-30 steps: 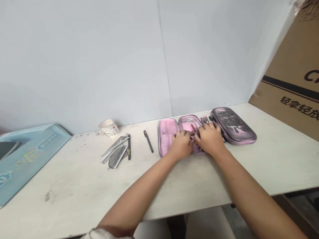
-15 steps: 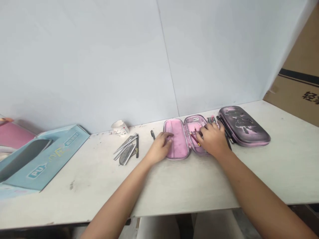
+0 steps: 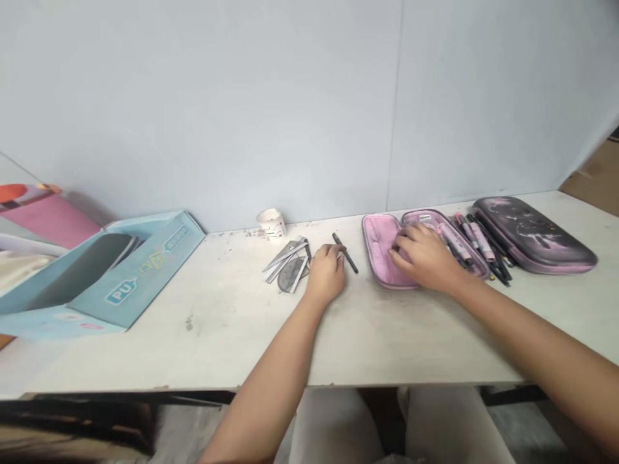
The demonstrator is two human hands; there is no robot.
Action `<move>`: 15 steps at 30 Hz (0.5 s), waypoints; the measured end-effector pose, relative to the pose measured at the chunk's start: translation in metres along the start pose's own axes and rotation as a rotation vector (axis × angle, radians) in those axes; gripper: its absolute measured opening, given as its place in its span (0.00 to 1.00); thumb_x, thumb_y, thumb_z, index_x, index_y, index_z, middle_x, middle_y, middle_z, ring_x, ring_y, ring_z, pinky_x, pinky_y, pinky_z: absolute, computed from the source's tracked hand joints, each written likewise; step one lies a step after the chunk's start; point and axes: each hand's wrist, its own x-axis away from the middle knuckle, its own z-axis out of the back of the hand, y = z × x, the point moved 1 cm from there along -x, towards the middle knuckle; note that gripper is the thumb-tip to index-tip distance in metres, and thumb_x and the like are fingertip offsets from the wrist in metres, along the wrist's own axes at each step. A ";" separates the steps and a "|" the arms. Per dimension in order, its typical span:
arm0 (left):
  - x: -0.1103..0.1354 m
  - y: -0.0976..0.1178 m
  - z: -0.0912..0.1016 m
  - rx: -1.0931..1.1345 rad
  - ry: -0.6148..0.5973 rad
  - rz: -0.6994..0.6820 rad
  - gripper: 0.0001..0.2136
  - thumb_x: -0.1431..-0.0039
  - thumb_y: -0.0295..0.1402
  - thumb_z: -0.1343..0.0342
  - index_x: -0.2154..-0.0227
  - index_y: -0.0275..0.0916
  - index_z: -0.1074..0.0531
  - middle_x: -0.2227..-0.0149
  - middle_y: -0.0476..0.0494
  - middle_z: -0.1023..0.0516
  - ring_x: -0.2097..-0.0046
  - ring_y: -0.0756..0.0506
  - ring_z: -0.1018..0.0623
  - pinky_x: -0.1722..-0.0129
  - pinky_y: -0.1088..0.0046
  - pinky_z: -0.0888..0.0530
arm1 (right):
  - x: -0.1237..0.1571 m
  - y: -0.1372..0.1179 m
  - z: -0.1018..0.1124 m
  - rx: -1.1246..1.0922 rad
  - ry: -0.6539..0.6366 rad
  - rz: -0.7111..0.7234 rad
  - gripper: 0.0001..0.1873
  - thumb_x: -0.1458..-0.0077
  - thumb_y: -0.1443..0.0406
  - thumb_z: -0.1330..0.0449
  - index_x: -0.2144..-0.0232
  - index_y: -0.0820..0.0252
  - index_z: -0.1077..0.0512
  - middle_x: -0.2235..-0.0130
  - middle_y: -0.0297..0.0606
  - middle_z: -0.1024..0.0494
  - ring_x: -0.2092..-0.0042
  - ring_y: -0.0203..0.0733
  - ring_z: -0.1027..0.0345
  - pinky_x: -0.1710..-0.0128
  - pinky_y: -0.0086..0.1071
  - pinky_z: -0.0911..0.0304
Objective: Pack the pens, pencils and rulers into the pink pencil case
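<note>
The single head-worn camera looks forward and down from above the person's legs (image 3: 338, 428), facing across a white table (image 3: 193, 335) at close range, with a pale wall (image 3: 242, 109) filling the frame's upper half.

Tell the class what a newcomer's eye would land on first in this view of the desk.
The open pink-lined pencil case stands out most, right of centre on the white table, with the right hand resting on it. Just beyond it, at the far right, lie a dark purple case and a row of pens. The pale blue box catches the eye at the left, while the left hand sits by a black pen mid-table.
</note>
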 end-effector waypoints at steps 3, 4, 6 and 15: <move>0.000 -0.004 0.000 -0.001 0.022 0.021 0.14 0.41 0.28 0.58 0.55 0.35 0.32 0.54 0.37 0.30 0.50 0.43 0.31 0.48 0.63 0.35 | -0.024 -0.040 -0.009 0.049 -0.048 0.076 0.19 0.43 0.59 0.52 0.64 0.65 0.25 0.59 0.49 0.30 0.52 0.52 0.44 0.48 0.46 0.53; 0.000 -0.006 0.000 -0.009 0.029 0.022 0.14 0.41 0.28 0.58 0.55 0.34 0.32 0.55 0.36 0.30 0.50 0.42 0.31 0.48 0.63 0.35 | -0.032 -0.052 -0.015 0.078 -0.063 0.095 0.19 0.44 0.59 0.51 0.64 0.66 0.25 0.58 0.51 0.30 0.50 0.54 0.45 0.46 0.50 0.58; 0.002 -0.009 0.000 -0.037 0.035 0.009 0.15 0.42 0.27 0.58 0.54 0.33 0.33 0.54 0.35 0.30 0.51 0.42 0.31 0.48 0.63 0.36 | -0.043 -0.072 -0.026 0.130 -0.132 0.102 0.16 0.47 0.63 0.48 0.64 0.67 0.25 0.57 0.53 0.30 0.48 0.56 0.46 0.44 0.55 0.66; 0.003 -0.002 0.002 -0.146 0.020 -0.147 0.14 0.38 0.29 0.62 0.53 0.34 0.37 0.54 0.38 0.29 0.51 0.43 0.31 0.49 0.64 0.37 | -0.041 -0.054 -0.002 0.097 0.008 0.066 0.21 0.39 0.64 0.60 0.61 0.69 0.29 0.59 0.51 0.29 0.56 0.50 0.39 0.53 0.42 0.49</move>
